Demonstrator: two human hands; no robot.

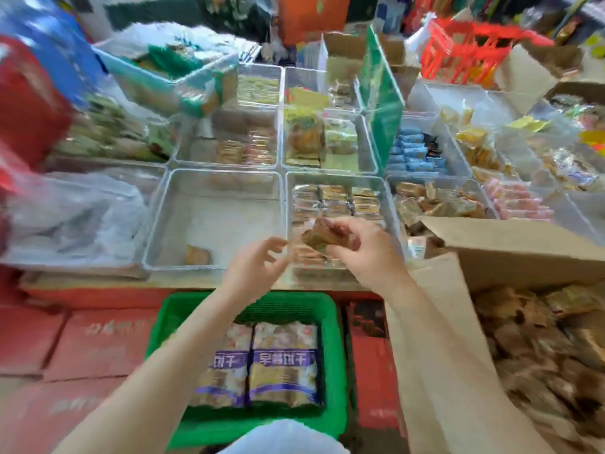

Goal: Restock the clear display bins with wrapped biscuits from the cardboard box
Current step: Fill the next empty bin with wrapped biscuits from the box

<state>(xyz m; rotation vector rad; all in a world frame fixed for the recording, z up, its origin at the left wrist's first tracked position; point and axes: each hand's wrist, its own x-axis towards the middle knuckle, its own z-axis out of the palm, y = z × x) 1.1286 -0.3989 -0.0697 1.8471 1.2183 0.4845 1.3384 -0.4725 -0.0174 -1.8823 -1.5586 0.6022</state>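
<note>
My right hand point(363, 253) grips a brown wrapped biscuit point(319, 238) above the front edge of a clear bin point(291, 204) that is partly filled with rows of wrapped biscuits. My left hand point(253, 268) is just left of it, fingers curled, its fingertips close to the wrapper's left end; contact is blurred. The clear bin point(170, 204) to the left holds a single wrapped biscuit point(198, 255) near its front. The cardboard box point(523, 253) stands open at the right, full of brown wrapped biscuits point(540, 339).
Several more clear bins with snacks fill the counter behind, among them blue packets point(414, 152). A green basket point(330, 339) with purple-labelled bags sits below the counter. Red cartons point(82, 342) lie lower left. A plastic bag point(72, 217) covers the left bin. A green sign point(381, 103) stands upright.
</note>
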